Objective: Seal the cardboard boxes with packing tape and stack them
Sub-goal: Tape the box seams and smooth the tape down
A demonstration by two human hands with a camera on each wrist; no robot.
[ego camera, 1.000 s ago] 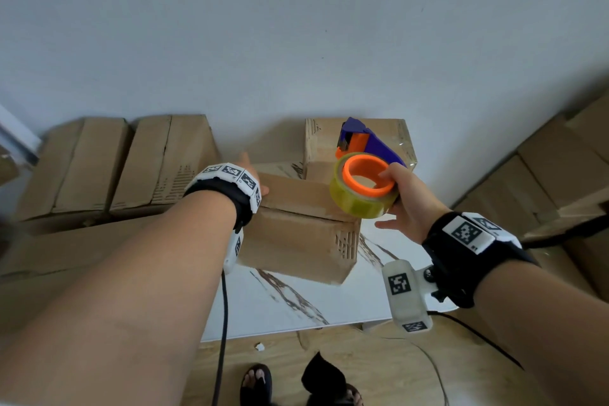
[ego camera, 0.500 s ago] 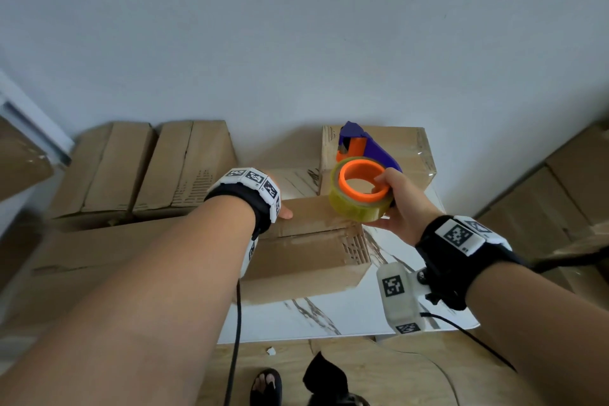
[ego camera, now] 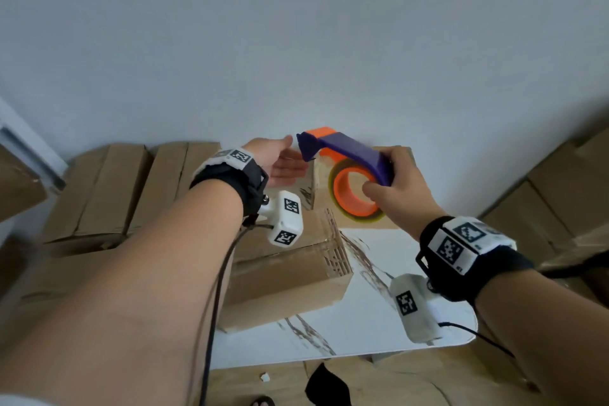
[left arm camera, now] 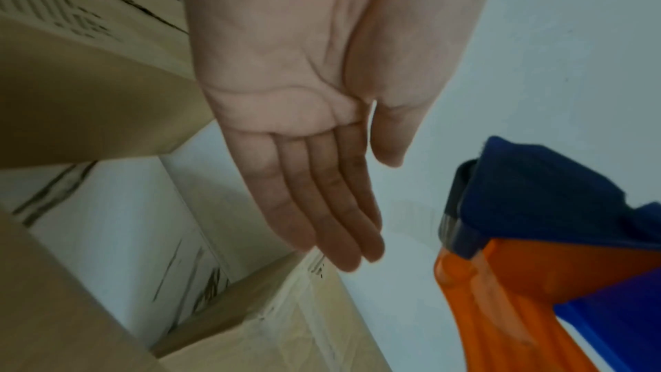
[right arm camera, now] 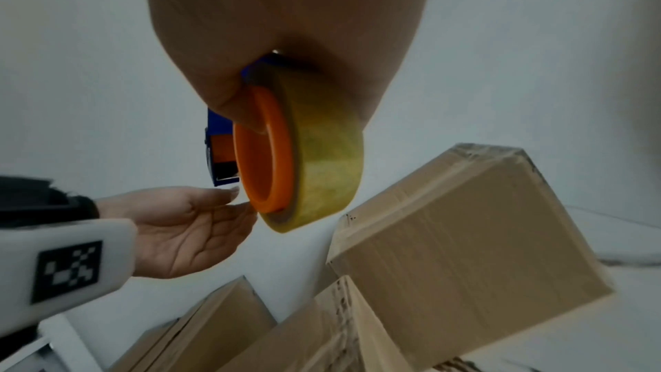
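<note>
My right hand (ego camera: 392, 184) grips a purple and orange tape dispenser (ego camera: 349, 155) carrying a yellowish tape roll (right arm camera: 314, 152), raised above the table. My left hand (ego camera: 280, 161) is lifted with its palm up and fingers (left arm camera: 322, 208) straight, just left of the dispenser's front end (left arm camera: 518, 208), holding nothing. An unsealed cardboard box (ego camera: 290, 273) lies on the white marble table (ego camera: 379, 323) below my left wrist. A taped box (right arm camera: 465, 236) stands behind it against the wall.
Several more cardboard boxes (ego camera: 115, 191) are piled to the left of the table, and others (ego camera: 560, 201) on the right. The grey wall (ego camera: 296, 43) rises just behind. The wooden floor (ego camera: 395, 382) shows below the table's front edge.
My left hand has lifted off the near box and turned palm up beside the dispenser. My right hand has raised the dispenser and tilted it so its front points left.
</note>
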